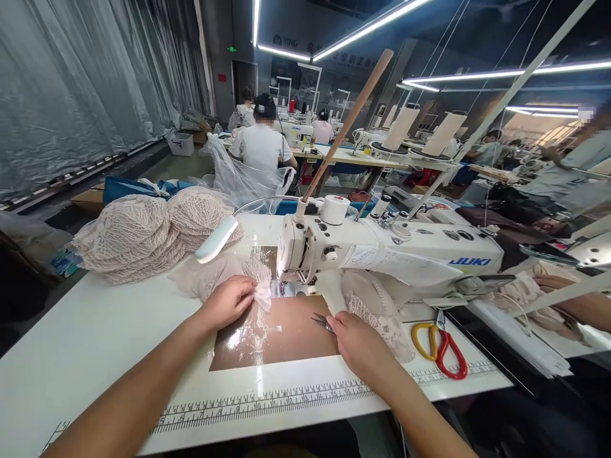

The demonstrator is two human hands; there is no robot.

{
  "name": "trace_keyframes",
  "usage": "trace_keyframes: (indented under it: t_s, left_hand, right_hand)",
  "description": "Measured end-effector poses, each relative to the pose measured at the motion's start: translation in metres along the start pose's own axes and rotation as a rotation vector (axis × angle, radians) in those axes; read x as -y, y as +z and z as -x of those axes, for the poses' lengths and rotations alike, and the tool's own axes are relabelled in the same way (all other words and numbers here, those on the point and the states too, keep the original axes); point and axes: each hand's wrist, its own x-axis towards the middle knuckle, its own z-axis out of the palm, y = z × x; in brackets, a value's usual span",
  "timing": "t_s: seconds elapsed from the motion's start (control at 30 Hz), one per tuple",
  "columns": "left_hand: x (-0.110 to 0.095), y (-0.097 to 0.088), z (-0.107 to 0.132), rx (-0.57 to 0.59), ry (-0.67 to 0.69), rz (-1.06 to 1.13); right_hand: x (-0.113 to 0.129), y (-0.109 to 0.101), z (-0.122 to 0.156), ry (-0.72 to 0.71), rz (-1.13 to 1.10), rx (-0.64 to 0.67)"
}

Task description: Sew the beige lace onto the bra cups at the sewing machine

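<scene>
Pale lace fabric piece [243, 277] lies by the needle of the white sewing machine [382, 251], left hand [229, 302] pinching its edge. Right hand [358, 343] grips small metal thread snips [323, 322]; their points could snag the lace. Red-and-yellow scissors [442, 346] crowd the white desk [95, 337].

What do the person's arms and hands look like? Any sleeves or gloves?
Both arms are bare up to the frame edge, with no sleeves showing. The left hand and the right hand wear no gloves. No rings, watch or bracelets are visible on them.
</scene>
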Motion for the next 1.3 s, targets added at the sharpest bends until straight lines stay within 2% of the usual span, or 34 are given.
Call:
trace_keyframes:
  t_s: [0.1, 0.23, 0.33, 0.4, 0.47, 0.53, 0.6, 0.67, 0.73, 0.93, 1.07, 1.2, 1.3]
  left_hand:
    - [-0.021, -0.010, 0.012, 0.176, 0.069, 0.109]
    - [-0.060, -0.015, 0.036, 0.452, 0.110, 0.317]
    - [-0.076, -0.018, 0.047, 0.523, 0.074, 0.358]
    - [-0.075, -0.023, 0.047, 0.487, 0.046, 0.372]
    - [-0.064, -0.028, 0.041, 0.351, -0.006, 0.378]
    - [-0.048, -0.029, 0.031, 0.187, -0.120, 0.369]
    - [-0.032, -0.026, 0.021, 0.097, -0.276, 0.383]
    - [-0.018, -0.019, 0.012, 0.100, -0.387, 0.450]
    - [-0.011, -0.011, 0.008, 0.132, -0.418, 0.526]
    - [-0.013, -0.003, 0.013, 0.210, -0.353, 0.696]
    - [-0.017, -0.003, 0.015, 0.231, -0.316, 0.779]
    - [-0.019, 0.000, 0.015, 0.207, -0.274, 0.812]
    - [-0.020, 0.001, 0.015, 0.207, -0.256, 0.823]
  right_hand:
    - [-0.001, 0.001, -0.002, -0.028, 0.018, -0.008]
    - [-0.002, 0.005, -0.007, 0.002, 0.005, -0.061]
    - [-0.003, 0.010, -0.013, 0.048, -0.008, -0.096]
    - [-0.003, 0.010, -0.014, 0.063, -0.016, -0.103]
    - [-0.003, 0.008, -0.013, 0.059, -0.048, -0.126]
    - [-0.003, 0.004, -0.009, 0.020, -0.139, -0.178]
    - [0.000, 0.001, -0.005, -0.037, -0.282, -0.228]
    - [0.003, -0.001, -0.002, -0.085, -0.425, -0.235]
    - [0.007, -0.002, -0.002, -0.117, -0.530, -0.209]
    - [0.025, -0.016, -0.022, -0.248, -0.757, -0.179]
    - [0.044, -0.025, -0.047, -0.228, -0.904, -0.135]
    - [0.064, -0.023, -0.064, -0.305, -1.022, -0.086]
    - [0.071, -0.014, -0.067, -0.362, -1.105, -0.119]
